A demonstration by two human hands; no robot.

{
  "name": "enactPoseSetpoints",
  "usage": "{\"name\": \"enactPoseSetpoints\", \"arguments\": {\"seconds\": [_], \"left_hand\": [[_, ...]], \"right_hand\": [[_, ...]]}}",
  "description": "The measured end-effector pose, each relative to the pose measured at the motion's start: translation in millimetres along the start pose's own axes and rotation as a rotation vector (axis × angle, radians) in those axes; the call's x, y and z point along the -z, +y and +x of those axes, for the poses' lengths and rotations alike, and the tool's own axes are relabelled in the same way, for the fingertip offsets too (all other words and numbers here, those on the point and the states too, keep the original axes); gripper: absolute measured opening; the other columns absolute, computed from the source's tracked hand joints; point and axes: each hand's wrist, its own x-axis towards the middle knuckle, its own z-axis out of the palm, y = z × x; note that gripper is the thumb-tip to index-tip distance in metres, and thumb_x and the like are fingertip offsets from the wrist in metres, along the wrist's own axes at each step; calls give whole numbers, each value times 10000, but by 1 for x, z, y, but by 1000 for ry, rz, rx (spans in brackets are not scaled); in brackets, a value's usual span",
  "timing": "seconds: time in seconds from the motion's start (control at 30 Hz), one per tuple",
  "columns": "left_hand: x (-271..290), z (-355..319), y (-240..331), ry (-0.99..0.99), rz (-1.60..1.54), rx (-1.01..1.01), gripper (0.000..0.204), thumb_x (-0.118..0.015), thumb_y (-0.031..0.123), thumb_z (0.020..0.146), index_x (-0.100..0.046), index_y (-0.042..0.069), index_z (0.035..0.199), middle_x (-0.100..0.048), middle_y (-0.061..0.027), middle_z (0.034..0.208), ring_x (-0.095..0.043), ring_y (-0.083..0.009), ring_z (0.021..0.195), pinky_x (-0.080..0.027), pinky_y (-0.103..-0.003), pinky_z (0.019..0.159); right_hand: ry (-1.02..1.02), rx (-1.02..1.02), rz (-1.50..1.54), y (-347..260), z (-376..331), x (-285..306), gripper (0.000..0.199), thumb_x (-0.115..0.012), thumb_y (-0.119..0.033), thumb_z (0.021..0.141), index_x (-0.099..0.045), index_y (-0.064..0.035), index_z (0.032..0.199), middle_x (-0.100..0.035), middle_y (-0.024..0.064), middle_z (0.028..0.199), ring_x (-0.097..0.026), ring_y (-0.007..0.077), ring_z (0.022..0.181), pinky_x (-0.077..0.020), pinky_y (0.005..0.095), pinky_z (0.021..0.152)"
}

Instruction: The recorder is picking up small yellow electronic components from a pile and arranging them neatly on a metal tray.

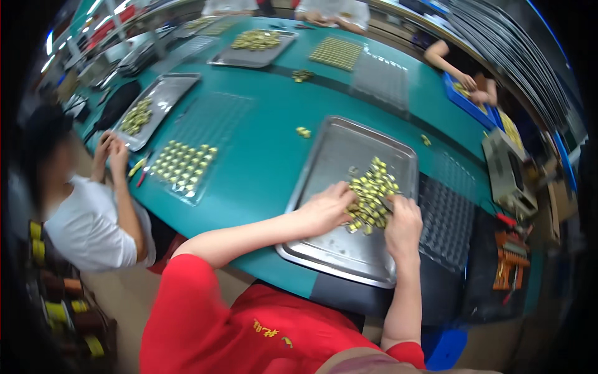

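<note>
A heap of small yellow-and-dark coil-like parts lies in a shallow metal tray in front of me. At the heap's left side is my left hand, its fingers curled in among the parts; what they hold is hidden. My right hand is at the heap's right edge, fingers closed, with a dark slim shape at the fingertips too small to name. Close beyond the tray's right side lies a clear plastic tray with rows of pockets.
On the left, a person works beside a pocketed tray partly filled with yellow parts, and another metal tray. A grey box-shaped device and orange-handled tools are at right. Farther off, hands reach into a blue bin.
</note>
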Motion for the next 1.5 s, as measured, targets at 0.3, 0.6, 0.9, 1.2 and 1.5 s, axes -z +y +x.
{"name": "enactPoseSetpoints", "arguments": {"seconds": [0.3,0.6,0.9,1.2,1.5], "left_hand": [[-22,-9,-1,59,-106,-54,309,-697,50,812,-555,25,1085,-558,-157,1053,-584,-384,1001,-507,-457,855],[-14,-16,-13,33,-193,-85,380,-690,41,820,-563,30,1178,-589,-148,1073,-577,-360,1041,-495,-442,896],[-13,-21,-9,60,-252,-17,294,-694,49,832,-552,36,1089,-614,-132,990,-594,-333,996,-494,-435,854],[-12,-24,3,126,-173,-28,315,-629,51,860,-526,-8,1151,-610,-165,979,-623,-335,921,-509,-423,810],[15,-21,-11,-162,-325,72,363,-724,74,815,-550,27,1130,-644,-117,976,-614,-311,973,-495,-421,840]], "right_hand": [[-93,14,-65,-5,-1,-7,258,-569,53,776,-646,-39,1004,-649,134,909,-587,324,916,-453,435,836],[-182,7,-28,-15,1,-3,285,-563,71,768,-644,-22,1025,-652,142,939,-577,336,921,-448,437,831],[-226,-22,-6,-17,1,-6,351,-569,116,719,-647,-32,1028,-630,132,917,-561,345,898,-445,433,808],[-256,-49,43,-18,-1,-9,371,-521,141,709,-630,-9,1030,-584,193,923,-554,397,895,-438,472,803],[-224,-25,50,-25,0,-5,329,-522,129,738,-624,-3,1022,-591,181,926,-542,389,891,-440,467,803]]}}
